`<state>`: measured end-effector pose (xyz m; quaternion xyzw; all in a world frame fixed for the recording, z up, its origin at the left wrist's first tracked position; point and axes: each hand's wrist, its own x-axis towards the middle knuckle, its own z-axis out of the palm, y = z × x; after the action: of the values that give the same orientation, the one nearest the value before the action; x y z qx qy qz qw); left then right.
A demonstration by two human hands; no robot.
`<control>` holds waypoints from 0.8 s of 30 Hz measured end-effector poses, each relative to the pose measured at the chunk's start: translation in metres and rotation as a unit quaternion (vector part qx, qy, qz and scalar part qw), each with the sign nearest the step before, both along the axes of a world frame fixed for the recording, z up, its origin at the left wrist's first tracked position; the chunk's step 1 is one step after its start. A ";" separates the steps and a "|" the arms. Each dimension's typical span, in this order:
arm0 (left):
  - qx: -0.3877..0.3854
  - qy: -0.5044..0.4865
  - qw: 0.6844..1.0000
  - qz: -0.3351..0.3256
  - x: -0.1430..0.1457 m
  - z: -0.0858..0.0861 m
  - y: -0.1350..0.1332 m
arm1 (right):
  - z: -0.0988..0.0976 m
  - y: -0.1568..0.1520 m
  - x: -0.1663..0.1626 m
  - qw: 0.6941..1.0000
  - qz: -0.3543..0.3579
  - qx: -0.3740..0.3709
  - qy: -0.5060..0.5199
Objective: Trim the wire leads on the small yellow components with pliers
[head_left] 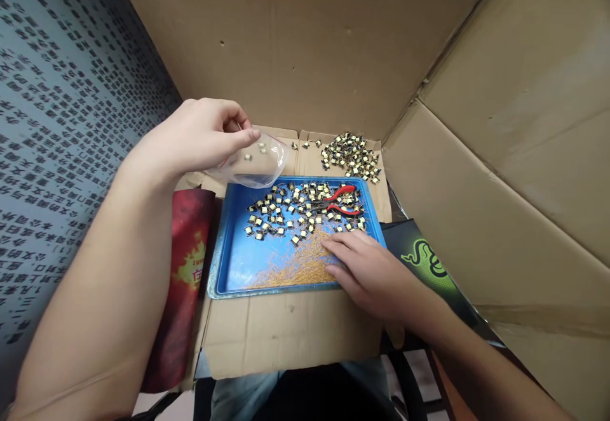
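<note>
The hands are well apart: the left hand (203,134) is bent over a clear plastic bag (269,172), thumb and fingers curled at its upper edge, though whether they grip it cannot be told; the right hand (366,275) has its index finger and thumb parted, reaching into a heap of thin copper-coloured wires (290,267). A few small pale parts (248,157) show in the bag, which overlaps the far left edge of a blue tray (236,256). The wires lie along the tray's near side; black-and-yellow components (279,212) are scattered behind them, with red-handled pliers (344,190) on top, handles spread. Beyond the tray's far right corner, more components are piled on a cardboard sheet (286,332). A red mat (185,300) lies left, a black-and-green mat (431,261) right.
</note>
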<state>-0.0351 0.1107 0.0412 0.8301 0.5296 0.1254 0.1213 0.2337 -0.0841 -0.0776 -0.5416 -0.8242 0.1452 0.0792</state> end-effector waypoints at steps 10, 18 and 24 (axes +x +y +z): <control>0.021 -0.022 1.000 -0.006 -0.001 -0.006 0.003 | -0.009 -0.016 -0.034 0.998 -0.050 0.036 0.000; 0.016 -0.037 0.999 -0.005 -0.002 -0.005 0.004 | -0.017 0.009 -0.039 0.992 -0.086 0.080 -0.044; 0.013 -0.041 0.999 -0.008 -0.002 -0.007 0.006 | -0.010 0.026 -0.042 0.993 -0.057 0.090 -0.059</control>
<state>-0.0374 0.1164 0.0344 0.8299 0.5159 0.1655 0.1332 0.1921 -0.0581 -0.0880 -0.5857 -0.8051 0.0338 0.0871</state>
